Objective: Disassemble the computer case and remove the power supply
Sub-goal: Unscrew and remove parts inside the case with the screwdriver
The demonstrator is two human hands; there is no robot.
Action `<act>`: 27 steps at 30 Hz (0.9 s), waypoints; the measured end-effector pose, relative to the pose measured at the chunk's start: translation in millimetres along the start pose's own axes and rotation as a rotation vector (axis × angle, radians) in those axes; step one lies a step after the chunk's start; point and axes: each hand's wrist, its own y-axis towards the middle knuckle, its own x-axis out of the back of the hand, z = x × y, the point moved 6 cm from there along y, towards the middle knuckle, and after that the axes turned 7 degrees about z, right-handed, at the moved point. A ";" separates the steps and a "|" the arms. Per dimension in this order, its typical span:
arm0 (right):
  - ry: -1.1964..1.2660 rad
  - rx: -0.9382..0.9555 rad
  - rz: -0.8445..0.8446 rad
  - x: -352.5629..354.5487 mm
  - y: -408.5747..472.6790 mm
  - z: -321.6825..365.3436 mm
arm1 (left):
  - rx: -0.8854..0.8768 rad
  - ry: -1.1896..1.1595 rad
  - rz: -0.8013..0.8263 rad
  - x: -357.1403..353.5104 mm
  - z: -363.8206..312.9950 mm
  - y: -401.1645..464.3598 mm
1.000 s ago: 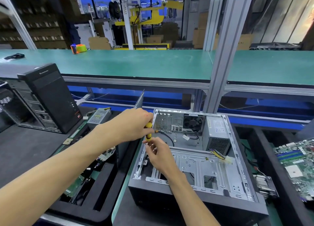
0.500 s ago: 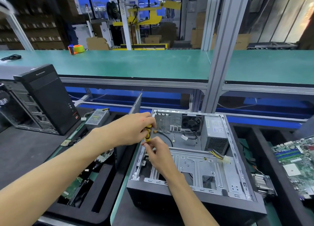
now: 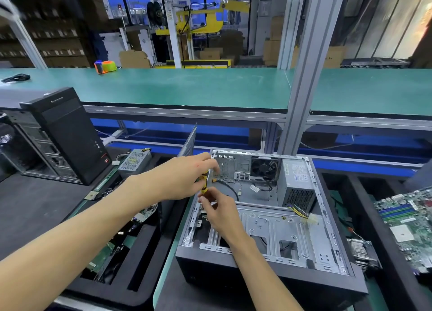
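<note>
Grey metal power supply box (image 3: 296, 184) sits in the open grey computer case (image 3: 264, 219) at its 2 o'clock corner. At 10 o'clock, the left hand (image 3: 184, 177) has its grip clenched round a yellow-and-black screwdriver (image 3: 204, 182) — the right hand (image 3: 218, 211) pinches its lower end.

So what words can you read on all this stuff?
None can be read for sure.
Black tower computer: a silver brand word on top, too blurred.
Power supply in the open case: a label, print too small.
Motherboard: markings too small.
</note>
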 end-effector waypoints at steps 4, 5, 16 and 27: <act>-0.062 0.028 0.009 -2.6 -0.1 1.6 | 0.096 0.050 -0.072 3.6 6.8 0.4; -0.077 0.033 0.007 -2.6 -0.2 2.4 | 0.149 0.100 -0.096 4.7 10.0 1.8; -0.066 0.014 -0.004 0.6 -0.9 7.4 | 0.387 -0.007 -0.286 4.1 34.3 -0.9; 0.165 -0.025 -0.111 11.9 -2.0 7.1 | 0.439 -0.468 -0.202 -74.1 60.1 -24.4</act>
